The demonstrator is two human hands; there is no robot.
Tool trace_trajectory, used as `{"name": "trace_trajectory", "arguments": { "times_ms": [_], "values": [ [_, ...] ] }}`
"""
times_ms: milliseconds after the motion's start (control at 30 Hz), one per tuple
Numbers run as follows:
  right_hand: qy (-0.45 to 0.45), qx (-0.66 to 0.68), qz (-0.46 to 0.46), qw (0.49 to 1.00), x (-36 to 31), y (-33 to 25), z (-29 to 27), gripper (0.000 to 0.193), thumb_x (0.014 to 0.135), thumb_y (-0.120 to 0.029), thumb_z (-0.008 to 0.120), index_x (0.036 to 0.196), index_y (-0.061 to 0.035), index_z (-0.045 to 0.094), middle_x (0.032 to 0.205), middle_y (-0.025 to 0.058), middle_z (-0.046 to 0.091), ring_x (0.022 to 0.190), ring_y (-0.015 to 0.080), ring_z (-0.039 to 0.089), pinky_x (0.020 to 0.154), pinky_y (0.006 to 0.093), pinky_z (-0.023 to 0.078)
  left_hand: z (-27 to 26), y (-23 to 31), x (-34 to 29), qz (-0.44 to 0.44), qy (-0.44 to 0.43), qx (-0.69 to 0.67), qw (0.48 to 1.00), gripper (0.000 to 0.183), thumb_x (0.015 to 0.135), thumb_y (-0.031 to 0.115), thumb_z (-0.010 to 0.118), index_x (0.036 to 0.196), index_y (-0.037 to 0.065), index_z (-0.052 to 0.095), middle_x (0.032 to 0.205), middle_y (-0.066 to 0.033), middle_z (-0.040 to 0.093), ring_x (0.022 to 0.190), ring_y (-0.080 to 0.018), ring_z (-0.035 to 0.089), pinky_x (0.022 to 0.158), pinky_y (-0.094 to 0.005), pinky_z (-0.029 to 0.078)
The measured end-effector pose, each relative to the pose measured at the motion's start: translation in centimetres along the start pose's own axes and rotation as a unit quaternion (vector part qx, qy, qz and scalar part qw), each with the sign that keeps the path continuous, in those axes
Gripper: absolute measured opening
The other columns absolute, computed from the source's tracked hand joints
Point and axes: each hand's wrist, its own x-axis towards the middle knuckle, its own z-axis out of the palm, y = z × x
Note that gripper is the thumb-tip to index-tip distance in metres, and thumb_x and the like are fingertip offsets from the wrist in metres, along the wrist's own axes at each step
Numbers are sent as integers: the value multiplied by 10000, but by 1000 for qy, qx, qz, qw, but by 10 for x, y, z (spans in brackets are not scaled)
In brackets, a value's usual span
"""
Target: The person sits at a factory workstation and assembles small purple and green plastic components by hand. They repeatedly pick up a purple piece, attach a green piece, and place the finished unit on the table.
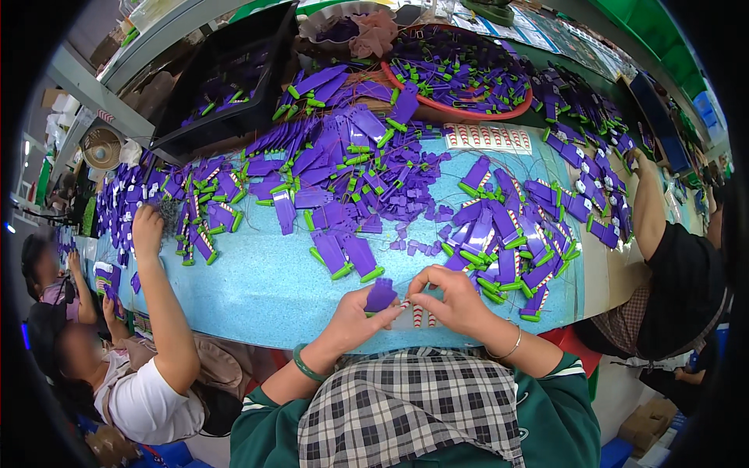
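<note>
Close to the table's near edge, my left hand (353,321) is closed round a purple plastic piece (381,295); its lower part is hidden by my fingers. My right hand (456,303) pinches one end of a small red-and-white striped sticker (405,305), which meets the left thumb and fingertips. Just below the right fingers lie more striped stickers (417,316). Ahead of my left hand rest two loose purple pieces with green ends (361,256). On the right is a heap of purple-and-green pieces bearing striped stickers (507,242).
A large pile of purple parts (343,156) with thin wires fills the middle. Behind it stand a black bin (211,129) and an orange-rimmed basket (511,115). A striped sticker sheet (488,138) lies beyond the heap. Co-workers' arms (168,312) reach onto the blue table (257,292) from both sides.
</note>
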Motion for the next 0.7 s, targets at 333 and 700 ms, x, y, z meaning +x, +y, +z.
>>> {"name": "trace_trajectory", "arguments": {
  "times_ms": [333,700],
  "values": [
    [67,76,-34,994,10,-20,11,139,839,-128,669,933,-35,628,1006,68,617,955,193,585,749,305,466,1,22,7,83,10,-99,992,134,917,92,592,1021,9,577,831,-55,635,649,-114,602,567,-260,497],
    [79,168,18,982,10,-3,20,114,833,-67,680,863,-3,591,794,22,591,737,86,549,686,249,459,10,28,5,-1,-56,-306,951,445,962,64,396,1393,111,292,1308,-102,464,1186,-218,509,913,-422,525]
  ]
}}
